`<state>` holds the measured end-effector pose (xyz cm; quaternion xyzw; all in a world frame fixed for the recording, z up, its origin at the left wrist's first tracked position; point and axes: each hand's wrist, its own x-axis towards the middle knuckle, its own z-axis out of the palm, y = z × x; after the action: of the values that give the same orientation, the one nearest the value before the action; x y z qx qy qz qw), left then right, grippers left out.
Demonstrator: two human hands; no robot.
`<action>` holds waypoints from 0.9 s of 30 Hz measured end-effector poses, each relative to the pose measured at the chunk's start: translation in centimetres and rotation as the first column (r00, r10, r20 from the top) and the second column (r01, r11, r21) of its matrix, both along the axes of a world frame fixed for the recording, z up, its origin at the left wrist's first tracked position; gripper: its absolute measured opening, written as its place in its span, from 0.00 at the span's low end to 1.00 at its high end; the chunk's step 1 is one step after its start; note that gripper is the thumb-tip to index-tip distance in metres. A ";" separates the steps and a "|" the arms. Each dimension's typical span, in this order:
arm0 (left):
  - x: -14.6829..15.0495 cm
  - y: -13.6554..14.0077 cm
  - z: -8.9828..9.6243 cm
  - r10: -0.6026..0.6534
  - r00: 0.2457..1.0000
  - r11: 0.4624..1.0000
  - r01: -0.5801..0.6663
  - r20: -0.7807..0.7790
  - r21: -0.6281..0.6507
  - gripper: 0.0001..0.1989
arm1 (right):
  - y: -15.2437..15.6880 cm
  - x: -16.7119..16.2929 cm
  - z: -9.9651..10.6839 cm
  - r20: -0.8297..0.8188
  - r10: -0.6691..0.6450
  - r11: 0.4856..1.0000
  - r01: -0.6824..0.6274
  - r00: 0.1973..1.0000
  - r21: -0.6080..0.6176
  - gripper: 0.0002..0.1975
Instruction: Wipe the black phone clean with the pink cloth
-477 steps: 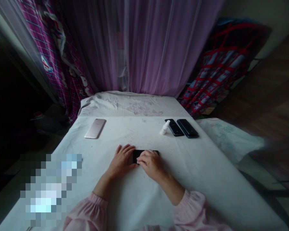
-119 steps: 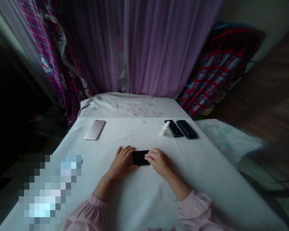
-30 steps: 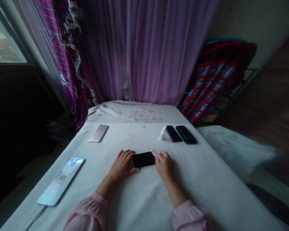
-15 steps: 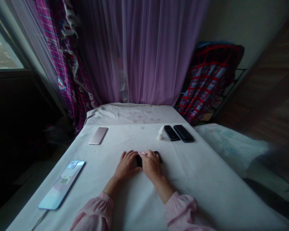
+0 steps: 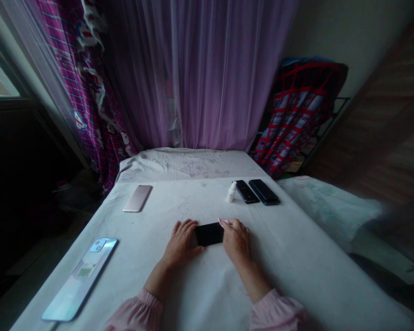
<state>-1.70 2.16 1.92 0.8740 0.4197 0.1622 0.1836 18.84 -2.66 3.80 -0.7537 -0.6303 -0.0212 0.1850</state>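
A black phone [image 5: 209,234] lies flat on the white-covered table, its long side running left to right. My left hand [image 5: 182,241] grips its left end, with the thumb along the near edge and the fingers at the far edge. Over the phone's right end, my right hand [image 5: 237,239] is closed on a small pink cloth [image 5: 223,222], pressed down at the screen. Only a bit of the cloth shows past the fingers. The phone's right end is hidden under that hand.
Beyond my right hand stand a small white bottle [image 5: 231,191] and two dark phones [image 5: 246,191] [image 5: 264,191]. On the left lie a rose-gold phone [image 5: 138,198] and a light blue phone [image 5: 81,279] with a cable at its near end. A purple curtain [image 5: 217,73] hangs behind the table [image 5: 179,197].
My right hand has slid right along the phone with the pink cloth, uncovering the middle of the screen. My left hand keeps its hold. The whole view has shifted slightly.
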 end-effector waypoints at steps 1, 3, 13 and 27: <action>0.0 0.1 0.0 -0.006 1.000 1.000 0.006 -0.005 -0.003 0.36 | 0.1 -0.3 0.0 -0.002 0.008 1.000 -0.008 1.000 -0.006 0.17; -0.1 0.1 0.0 -0.012 1.000 1.000 0.012 -0.008 0.000 0.36 | 0.3 -1.4 0.0 -0.009 0.054 0.999 -0.054 0.999 -0.003 0.17; 0.0 0.2 -0.1 -0.011 1.000 1.000 0.011 0.006 0.028 0.35 | -1.1 -4.4 -0.6 0.004 0.333 0.942 -0.333 0.943 0.049 0.17; 0.1 0.8 -0.2 -0.020 1.000 0.998 0.019 0.022 0.059 0.35 | -1.7 -1.7 -0.5 0.006 0.162 0.986 -0.162 0.987 0.032 0.18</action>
<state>-1.58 2.99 1.75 0.8812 0.4041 0.1823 0.1640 17.16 -4.40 3.32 -0.6968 -0.6894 -0.0174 0.1971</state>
